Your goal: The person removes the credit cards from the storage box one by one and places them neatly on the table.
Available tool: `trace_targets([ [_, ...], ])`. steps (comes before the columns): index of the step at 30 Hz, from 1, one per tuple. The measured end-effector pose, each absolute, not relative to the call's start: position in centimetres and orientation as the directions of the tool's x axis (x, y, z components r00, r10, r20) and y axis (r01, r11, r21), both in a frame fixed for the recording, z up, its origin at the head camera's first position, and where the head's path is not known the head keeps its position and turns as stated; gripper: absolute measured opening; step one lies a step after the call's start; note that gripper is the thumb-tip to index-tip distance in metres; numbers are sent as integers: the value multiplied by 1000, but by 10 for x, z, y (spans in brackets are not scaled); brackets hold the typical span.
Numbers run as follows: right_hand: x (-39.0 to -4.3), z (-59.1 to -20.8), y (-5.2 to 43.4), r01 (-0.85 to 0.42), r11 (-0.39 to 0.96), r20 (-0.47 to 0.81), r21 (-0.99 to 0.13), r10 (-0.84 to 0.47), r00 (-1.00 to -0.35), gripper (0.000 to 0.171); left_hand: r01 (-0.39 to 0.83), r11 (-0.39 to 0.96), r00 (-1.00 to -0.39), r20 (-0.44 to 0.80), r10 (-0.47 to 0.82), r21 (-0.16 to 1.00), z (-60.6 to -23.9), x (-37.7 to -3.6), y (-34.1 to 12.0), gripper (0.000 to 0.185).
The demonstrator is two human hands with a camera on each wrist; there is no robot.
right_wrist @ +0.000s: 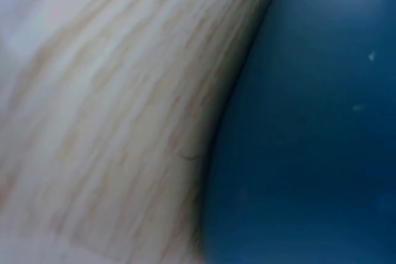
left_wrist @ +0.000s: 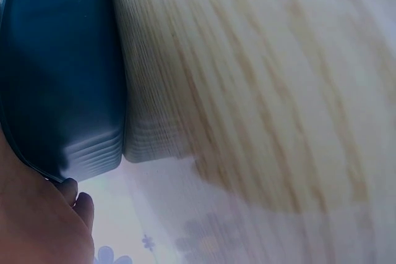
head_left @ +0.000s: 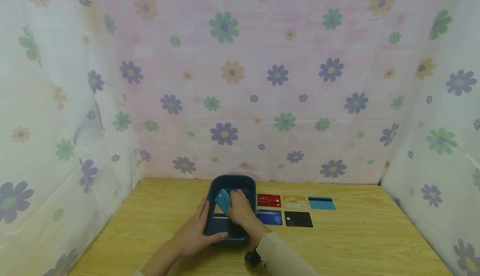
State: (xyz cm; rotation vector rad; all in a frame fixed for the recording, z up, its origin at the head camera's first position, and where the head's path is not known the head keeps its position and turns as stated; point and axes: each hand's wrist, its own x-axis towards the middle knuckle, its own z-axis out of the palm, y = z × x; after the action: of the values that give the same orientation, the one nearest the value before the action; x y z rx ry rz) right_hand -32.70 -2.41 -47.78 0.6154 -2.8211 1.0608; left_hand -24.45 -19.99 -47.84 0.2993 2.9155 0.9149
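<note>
A dark blue plastic bin point(head_left: 231, 242) stands on the wooden table. My left hand point(head_left: 191, 232) holds it at its left side, the thumb lying over the near end and the fingers along the left rim. In the left wrist view, fingertips point(left_wrist: 83, 205) show at the bin's rim. My right hand point(head_left: 240, 209) reaches into the bin and pinches a light-blue card point(head_left: 223, 201), which is tilted up. Below that card, a pale card with a dark stripe point(head_left: 221, 216) lies inside the bin. The right wrist view shows only the bin's outer wall point(right_wrist: 303, 128) and tabletop.
Right of the bin lie a red VIP card point(head_left: 268, 200), a gold card point(head_left: 295, 201) and a light-blue striped card point(head_left: 321, 203). Nearer are a dark blue card point(head_left: 270, 217) and a black card point(head_left: 298, 219). Flowered cloth point(head_left: 258, 101) encloses the table point(head_left: 360, 242).
</note>
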Motion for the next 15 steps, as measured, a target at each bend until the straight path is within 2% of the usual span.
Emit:
trace_targets([
  [9, -333, -480, -26, -362, 628, 219, -689, -296, -930, 43, 155, 798, -979, -17, 203, 582, -479, -246, -200, 122],
  [15, -331, -478, -24, -385, 600, 275, -701, -271, -922, 37, 144, 802, -980, -30, 197, 579, -480, -247, -200, 122],
])
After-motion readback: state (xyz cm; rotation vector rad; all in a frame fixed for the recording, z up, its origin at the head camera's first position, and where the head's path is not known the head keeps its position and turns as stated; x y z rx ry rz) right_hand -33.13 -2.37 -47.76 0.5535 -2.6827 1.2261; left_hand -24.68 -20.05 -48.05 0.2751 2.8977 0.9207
